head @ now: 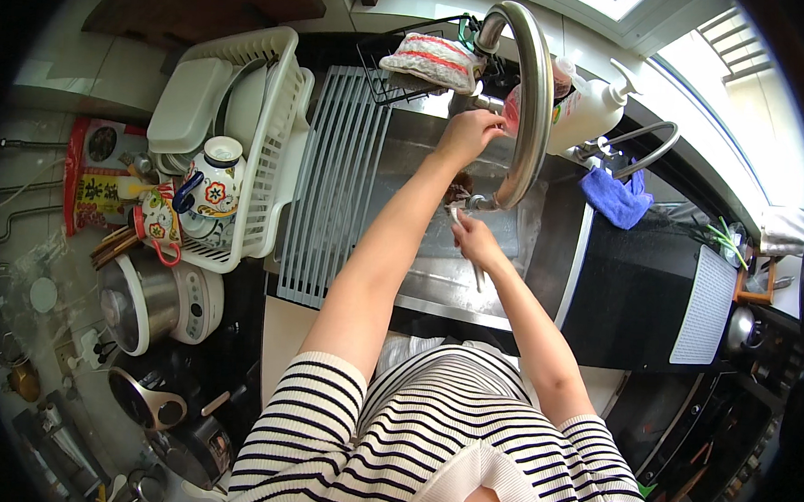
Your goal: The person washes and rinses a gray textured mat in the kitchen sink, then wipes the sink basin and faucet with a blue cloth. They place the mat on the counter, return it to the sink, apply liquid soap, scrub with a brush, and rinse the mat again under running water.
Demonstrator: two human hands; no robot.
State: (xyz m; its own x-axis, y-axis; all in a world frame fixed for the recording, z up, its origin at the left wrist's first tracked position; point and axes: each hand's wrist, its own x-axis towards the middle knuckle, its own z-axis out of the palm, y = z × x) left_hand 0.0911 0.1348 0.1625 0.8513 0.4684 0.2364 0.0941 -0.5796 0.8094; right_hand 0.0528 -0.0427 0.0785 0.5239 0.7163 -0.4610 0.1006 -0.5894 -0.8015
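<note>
My right hand (476, 241) grips the pale handle of a brush (479, 280) over the stainless steel sink (434, 287). A brown, bristly head (460, 188) shows just beyond that hand, below the spout end of the tall curved metal faucet (535, 122). My left hand (473, 135) reaches to the base of the faucet, with its fingers pinched near the lever; whether they hold it is not clear. A striped cloth (434, 62) lies in a black wire basket (382, 100) just past my left hand.
A grey roll-up rack (323, 199) covers the sink's left part. Left of it stands a white dish rack (261, 141) with bowls and a patterned teapot (216, 185). A white pump bottle (586, 114) and a blue cloth (616, 194) are at the right, with a small curved tap (653, 145).
</note>
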